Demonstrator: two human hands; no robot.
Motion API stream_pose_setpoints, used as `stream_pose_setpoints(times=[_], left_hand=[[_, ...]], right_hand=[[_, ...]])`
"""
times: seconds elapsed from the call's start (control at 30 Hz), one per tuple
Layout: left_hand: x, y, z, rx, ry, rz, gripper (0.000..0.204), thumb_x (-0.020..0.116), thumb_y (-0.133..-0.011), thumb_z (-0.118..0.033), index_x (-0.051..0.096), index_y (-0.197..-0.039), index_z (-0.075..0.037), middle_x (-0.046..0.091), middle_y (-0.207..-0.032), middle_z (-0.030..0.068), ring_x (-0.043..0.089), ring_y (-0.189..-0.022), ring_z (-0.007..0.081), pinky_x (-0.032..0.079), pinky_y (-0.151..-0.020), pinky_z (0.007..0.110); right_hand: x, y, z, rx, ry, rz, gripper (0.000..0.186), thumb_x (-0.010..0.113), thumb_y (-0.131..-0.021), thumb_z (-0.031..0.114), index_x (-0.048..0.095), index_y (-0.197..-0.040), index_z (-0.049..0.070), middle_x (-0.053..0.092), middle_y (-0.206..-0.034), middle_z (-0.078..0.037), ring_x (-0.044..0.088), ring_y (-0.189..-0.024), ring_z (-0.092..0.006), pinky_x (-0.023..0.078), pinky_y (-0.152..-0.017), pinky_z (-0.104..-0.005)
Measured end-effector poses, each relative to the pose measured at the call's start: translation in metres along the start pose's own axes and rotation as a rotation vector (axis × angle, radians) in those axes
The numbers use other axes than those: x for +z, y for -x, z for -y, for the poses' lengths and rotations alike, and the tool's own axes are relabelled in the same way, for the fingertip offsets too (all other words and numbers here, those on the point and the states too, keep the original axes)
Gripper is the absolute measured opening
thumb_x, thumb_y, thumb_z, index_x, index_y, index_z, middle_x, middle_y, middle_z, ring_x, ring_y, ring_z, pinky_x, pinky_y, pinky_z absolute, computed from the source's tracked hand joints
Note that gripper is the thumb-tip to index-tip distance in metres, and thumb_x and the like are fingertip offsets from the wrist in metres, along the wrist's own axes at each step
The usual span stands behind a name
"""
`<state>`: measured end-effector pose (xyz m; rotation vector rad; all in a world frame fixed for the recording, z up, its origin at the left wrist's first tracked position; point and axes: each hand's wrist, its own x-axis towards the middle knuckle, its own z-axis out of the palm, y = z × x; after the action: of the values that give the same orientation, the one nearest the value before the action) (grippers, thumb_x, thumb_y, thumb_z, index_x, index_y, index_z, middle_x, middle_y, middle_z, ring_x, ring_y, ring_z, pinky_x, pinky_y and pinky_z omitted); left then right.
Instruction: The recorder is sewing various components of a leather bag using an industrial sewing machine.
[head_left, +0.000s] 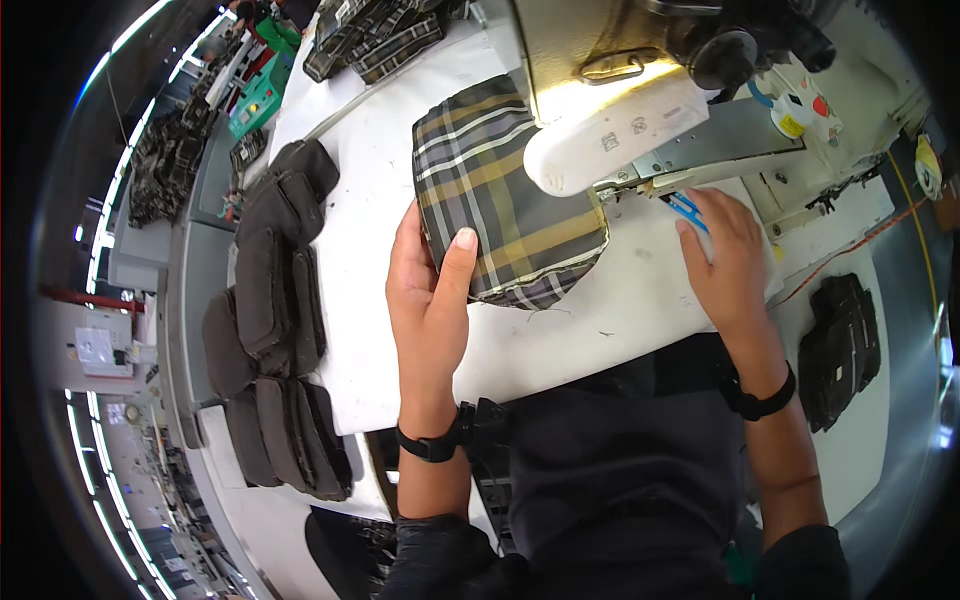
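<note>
Toward eleven o'clock from the worker [620, 470], plaid fabric piece [490, 190] over the white tabletop [365, 200], right side by the sewing machine [560, 70]. Left hand [430, 290] has its grip closed on the piece's left edge, thumb on top; right hand [728, 265], one o'clock, fingers bent at blue-handled snips [686, 211], can't tell whether its grip has them. Dark padded pieces [265, 290] stacked at ten o'clock.

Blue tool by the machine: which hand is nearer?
Right. The right hand is at the blue tool, apparently holding it; the left hand is farther left, on the plaid fabric piece.
</note>
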<state>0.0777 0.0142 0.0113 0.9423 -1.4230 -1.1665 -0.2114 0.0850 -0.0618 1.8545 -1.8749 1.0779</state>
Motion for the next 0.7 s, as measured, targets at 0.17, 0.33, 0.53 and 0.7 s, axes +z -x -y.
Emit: stream_pose_setpoints(times=[0.17,0.33,0.53,0.7], left_hand=[[-0.001,0.002,0.014,-0.015,0.093,0.001,0.053,0.061,-0.108,-0.011,0.044,-0.154,0.009,0.064,-0.139,0.0142,0.061,-0.124,0.0174,0.048,-0.109,0.032],[-0.001,0.010,0.019,0.032,0.111,-0.051,0.057,0.062,-0.108,-0.011,0.039,-0.157,0.010,0.062,-0.140,0.0148,0.061,-0.124,0.0171,0.048,-0.108,0.031],[-0.031,0.043,0.044,-0.008,0.004,-0.150,0.059,0.060,-0.108,-0.009,0.037,-0.160,0.008,0.060,-0.143,0.0152,0.059,-0.126,0.0176,0.048,-0.108,0.031],[-0.064,0.103,0.060,-0.022,-0.006,-0.203,0.060,0.057,-0.109,-0.006,0.032,-0.162,0.007,0.057,-0.148,0.0159,0.057,-0.132,0.0191,0.045,-0.112,0.033]], right_hand=[[0.010,0.003,-0.024,-0.115,0.099,0.202,0.034,0.070,-0.092,0.009,0.070,-0.126,0.004,0.069,-0.112,-0.012,0.065,-0.105,-0.0329,0.054,-0.093,-0.0439],[0.022,-0.014,-0.021,-0.145,0.126,0.278,0.032,0.062,-0.094,0.005,0.069,-0.124,0.000,0.071,-0.111,-0.019,0.067,-0.102,-0.0384,0.055,-0.091,-0.0479],[0.022,-0.013,-0.007,0.154,-0.227,0.274,0.027,0.054,-0.103,0.012,0.071,-0.118,-0.003,0.075,-0.111,-0.017,0.072,-0.102,-0.0301,0.057,-0.089,-0.0388],[0.012,-0.009,0.043,0.350,-0.857,0.527,0.024,0.067,-0.106,0.022,0.072,-0.107,-0.001,0.067,-0.096,-0.002,0.057,-0.088,-0.0086,0.048,-0.083,-0.0258]])
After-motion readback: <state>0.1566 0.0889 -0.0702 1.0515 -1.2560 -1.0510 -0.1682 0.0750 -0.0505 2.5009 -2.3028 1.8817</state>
